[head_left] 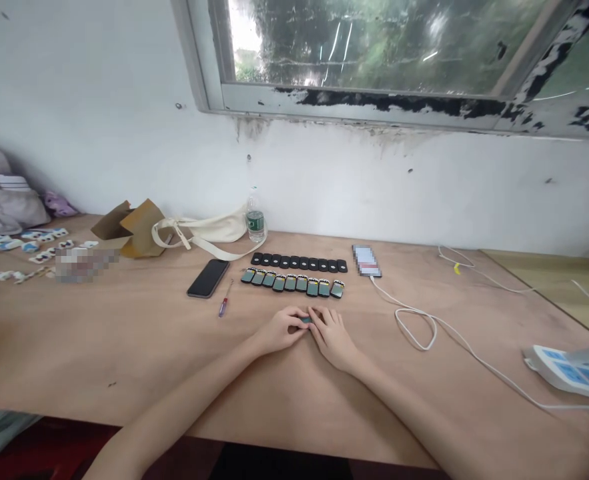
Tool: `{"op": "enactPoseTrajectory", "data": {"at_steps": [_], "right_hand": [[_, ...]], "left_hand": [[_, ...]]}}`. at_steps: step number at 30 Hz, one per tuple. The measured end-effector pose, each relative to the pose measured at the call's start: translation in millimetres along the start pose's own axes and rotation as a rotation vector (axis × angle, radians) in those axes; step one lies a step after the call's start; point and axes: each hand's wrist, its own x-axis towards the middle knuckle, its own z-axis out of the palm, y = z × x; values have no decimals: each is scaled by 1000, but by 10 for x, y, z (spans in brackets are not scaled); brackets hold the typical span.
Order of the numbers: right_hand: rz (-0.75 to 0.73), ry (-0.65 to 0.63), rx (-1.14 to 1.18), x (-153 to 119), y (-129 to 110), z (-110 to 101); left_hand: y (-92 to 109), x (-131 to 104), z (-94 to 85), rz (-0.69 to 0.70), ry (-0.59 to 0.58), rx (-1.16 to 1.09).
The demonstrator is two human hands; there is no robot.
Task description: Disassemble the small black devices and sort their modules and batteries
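Observation:
My left hand (283,330) and my right hand (333,337) meet at the middle of the table, both closed on one small device with a greenish-grey face (305,320). Fingers cover most of it. Just beyond them runs a row of similar small devices (291,283) with grey-green faces and dark edges. Behind that row lie several black oval-ended covers (303,263), each with a pale dot. A small screwdriver (223,305) with a red and blue handle rests to the left of my hands.
A dark phone (209,278) lies left of the screwdriver. On the right, a lit phone (367,261) trails a white cable (454,333) towards a power strip (571,370). A water bottle (255,220), a cream bag (214,228) and a brown paper bag (141,230) stand along the wall.

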Motion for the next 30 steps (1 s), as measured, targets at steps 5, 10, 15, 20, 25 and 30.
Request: {"op": "enactPoseTrajectory", "data": {"at_steps": [5, 10, 15, 20, 25, 30], "right_hand": [[5, -6, 22, -27, -10, -46], [3, -12, 105, -55, 29, -88], [11, -9, 200, -38, 100, -80], [28, 2, 302, -12, 93, -103], [56, 37, 439, -4, 42, -157], [64, 79, 538, -6, 7, -178]], "left_hand": [[-29, -5, 0, 11, -9, -7], [-63, 4, -30, -14, -49, -67], [-36, 32, -86, -75, -70, -155], [36, 53, -136, -168, -16, -143], [67, 68, -150, -332, -58, -455], [35, 74, -100, -519, -11, -756]]}}
